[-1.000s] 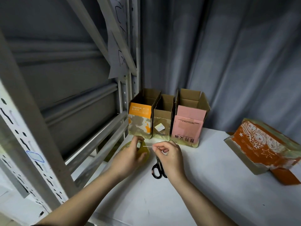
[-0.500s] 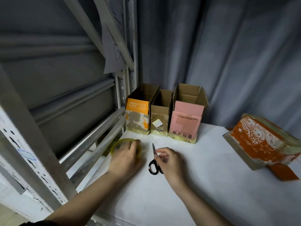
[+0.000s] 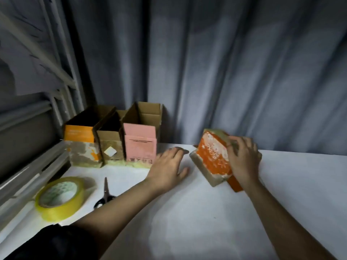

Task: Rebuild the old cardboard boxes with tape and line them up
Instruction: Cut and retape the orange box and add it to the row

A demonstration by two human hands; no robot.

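Note:
Three open cardboard boxes stand side by side at the back left of the white table (image 3: 206,222): an orange-topped box (image 3: 80,145), a plain brown box (image 3: 109,147) and a pink box (image 3: 139,147). To their right lies a flattened orange box (image 3: 212,158), tilted. My right hand (image 3: 242,158) grips its right side, fingers curled over the top edge. My left hand (image 3: 169,166) hovers with fingers spread just left of that box, holding nothing. A yellow tape roll (image 3: 60,197) and black-handled scissors (image 3: 106,194) lie at the front left.
A grey metal shelf frame (image 3: 37,119) runs along the table's left side. A grey curtain (image 3: 225,72) hangs behind the table. A dark sleeve (image 3: 47,243) shows at the bottom left.
Both hands left the tape roll and scissors, which now lie on the table. They moved right, and my right hand took hold of the orange box. My view swung right.

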